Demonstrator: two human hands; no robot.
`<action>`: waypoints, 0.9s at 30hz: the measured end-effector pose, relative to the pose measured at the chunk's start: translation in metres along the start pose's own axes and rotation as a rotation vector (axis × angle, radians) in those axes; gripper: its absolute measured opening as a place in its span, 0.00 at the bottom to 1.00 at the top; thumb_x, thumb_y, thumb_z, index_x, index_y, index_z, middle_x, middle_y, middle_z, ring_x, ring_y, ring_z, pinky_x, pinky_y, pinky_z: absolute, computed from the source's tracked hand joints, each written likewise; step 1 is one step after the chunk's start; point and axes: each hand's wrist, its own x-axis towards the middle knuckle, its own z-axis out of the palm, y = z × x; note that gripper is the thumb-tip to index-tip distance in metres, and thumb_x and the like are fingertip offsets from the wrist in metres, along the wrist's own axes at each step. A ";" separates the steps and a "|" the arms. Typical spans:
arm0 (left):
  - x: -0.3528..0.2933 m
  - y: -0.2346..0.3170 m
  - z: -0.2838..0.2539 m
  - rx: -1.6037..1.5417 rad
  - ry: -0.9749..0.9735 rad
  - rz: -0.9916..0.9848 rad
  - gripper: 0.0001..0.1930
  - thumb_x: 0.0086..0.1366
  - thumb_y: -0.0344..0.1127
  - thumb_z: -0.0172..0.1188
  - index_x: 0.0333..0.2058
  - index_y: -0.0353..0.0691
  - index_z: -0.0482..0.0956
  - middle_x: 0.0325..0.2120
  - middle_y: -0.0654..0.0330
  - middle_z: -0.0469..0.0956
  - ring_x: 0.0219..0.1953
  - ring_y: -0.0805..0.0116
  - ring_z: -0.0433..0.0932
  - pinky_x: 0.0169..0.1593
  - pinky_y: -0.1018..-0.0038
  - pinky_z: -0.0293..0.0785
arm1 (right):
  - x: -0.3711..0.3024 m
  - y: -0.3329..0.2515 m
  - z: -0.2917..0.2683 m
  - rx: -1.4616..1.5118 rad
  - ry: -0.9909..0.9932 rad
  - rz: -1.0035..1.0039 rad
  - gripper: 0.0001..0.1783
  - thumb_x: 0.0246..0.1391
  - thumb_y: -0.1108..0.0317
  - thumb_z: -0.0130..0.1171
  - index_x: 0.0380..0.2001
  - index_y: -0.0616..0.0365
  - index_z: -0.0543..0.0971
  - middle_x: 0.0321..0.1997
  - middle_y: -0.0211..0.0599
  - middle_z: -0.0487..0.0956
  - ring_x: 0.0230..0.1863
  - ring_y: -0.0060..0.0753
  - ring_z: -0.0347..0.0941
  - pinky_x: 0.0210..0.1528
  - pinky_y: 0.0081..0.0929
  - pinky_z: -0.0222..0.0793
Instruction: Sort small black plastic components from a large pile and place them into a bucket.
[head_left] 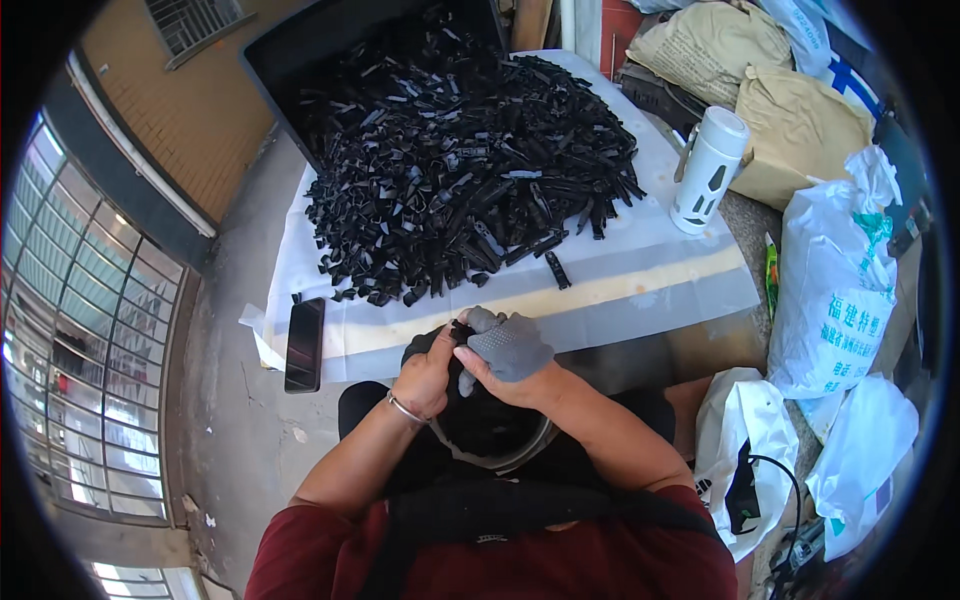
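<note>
My bare left hand [424,382], with a bracelet at the wrist, is closed with its fingertips on a small black plastic piece [460,331]. My right hand [507,348] wears a grey dotted glove that leaves the thumb bare. It is closed against the same piece, and the two hands meet just over the table's front edge. Fingers and glove hide most of the piece. Under the hands, at my lap, is a dark round container with a pale rim [505,463]. Ahead lies a large heap of black plastic pieces [450,190], with one loose piece [557,270] nearer me.
A black bin [275,75] lies tipped behind the heap on the covered table [650,300]. A dark phone [304,345] rests at the table's left edge. A white bottle [710,170] stands at right, beside brown sacks [800,130] and white bags [835,290].
</note>
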 end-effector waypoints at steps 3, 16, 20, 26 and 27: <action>0.018 -0.011 -0.024 0.134 -0.027 0.097 0.18 0.65 0.46 0.44 0.40 0.36 0.74 0.31 0.60 0.75 0.32 0.74 0.73 0.34 0.78 0.69 | 0.017 -0.002 -0.018 -0.174 0.015 -0.137 0.15 0.44 0.62 0.58 0.35 0.56 0.74 0.27 0.38 0.73 0.31 0.40 0.69 0.32 0.35 0.63; 0.022 0.010 -0.047 0.593 0.024 0.393 0.22 0.64 0.50 0.45 0.30 0.35 0.76 0.19 0.63 0.73 0.22 0.74 0.69 0.28 0.77 0.66 | 0.010 0.031 -0.021 0.211 -0.121 0.047 0.17 0.46 0.75 0.50 0.43 0.55 0.71 0.30 0.36 0.74 0.33 0.28 0.72 0.36 0.27 0.67; 0.013 0.019 -0.043 0.645 -0.014 0.350 0.22 0.65 0.49 0.44 0.31 0.35 0.76 0.19 0.62 0.73 0.23 0.72 0.69 0.28 0.75 0.66 | 0.007 0.014 -0.023 0.764 -0.255 0.300 0.19 0.48 0.77 0.47 0.47 0.57 0.67 0.35 0.31 0.71 0.36 0.22 0.70 0.37 0.23 0.66; 0.016 0.015 -0.050 0.652 -0.078 0.448 0.21 0.65 0.49 0.43 0.32 0.35 0.75 0.19 0.62 0.73 0.23 0.72 0.68 0.29 0.74 0.66 | 0.009 0.008 -0.027 0.918 -0.453 0.172 0.19 0.49 0.77 0.49 0.47 0.59 0.67 0.38 0.35 0.71 0.36 0.26 0.71 0.40 0.24 0.66; 0.016 0.016 -0.049 0.663 -0.075 0.452 0.21 0.65 0.48 0.43 0.32 0.35 0.75 0.19 0.62 0.72 0.23 0.72 0.68 0.29 0.74 0.66 | 0.008 0.011 -0.024 0.916 -0.452 0.173 0.19 0.49 0.77 0.49 0.47 0.59 0.67 0.38 0.35 0.71 0.36 0.26 0.71 0.40 0.24 0.66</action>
